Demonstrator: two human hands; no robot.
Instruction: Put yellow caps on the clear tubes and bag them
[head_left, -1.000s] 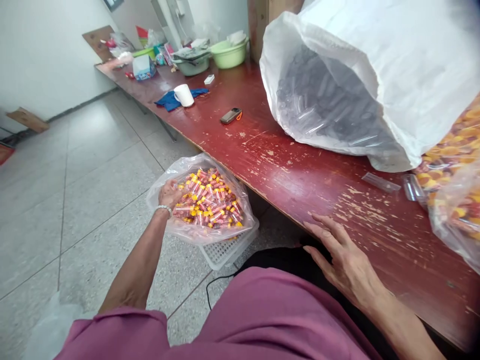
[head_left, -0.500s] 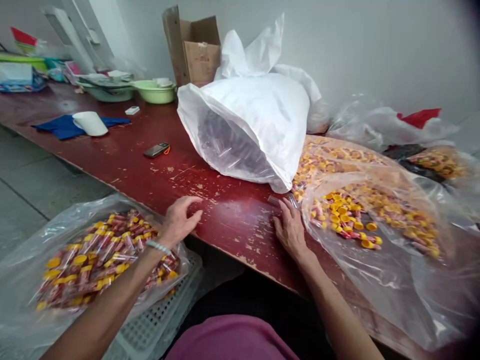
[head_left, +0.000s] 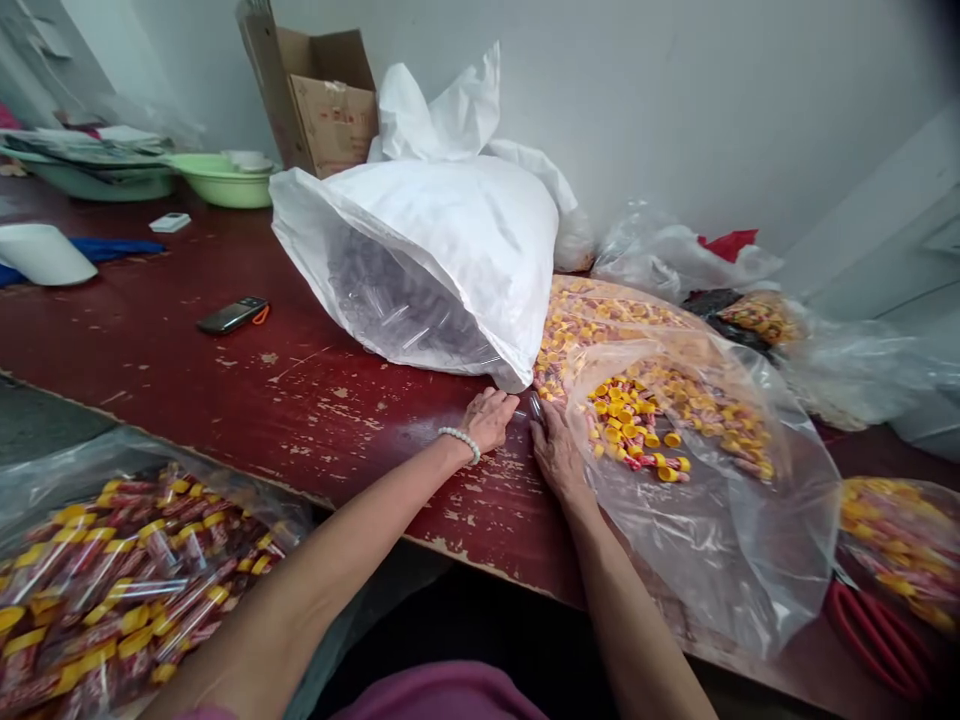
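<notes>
My left hand (head_left: 487,418), with a beaded bracelet (head_left: 460,440) at the wrist, rests on the table by the lip of a white sack (head_left: 480,220). Its fingers are curled, and what they hold, if anything, is hidden. Beside it, my right hand (head_left: 559,452) has a small clear plastic tube (head_left: 535,405) at its thumb and fingers. The sack lies on its side with its mouth toward me, and many clear tubes show inside. Right of my right hand, a clear plastic bag (head_left: 720,540) holds small pink-and-red pieces with yellow caps (head_left: 628,415).
At lower left, another bag holds filled tubes with yellow caps (head_left: 142,580). On the red table (head_left: 300,400) lie a dark handheld device (head_left: 232,315) and red-handled scissors (head_left: 874,640). A cardboard box (head_left: 334,115) and green basin (head_left: 225,185) stand behind.
My left hand has moved right from the table's front edge to beside my right hand. My right hand's fingers have closed in around a clear tube. The view has turned right.
</notes>
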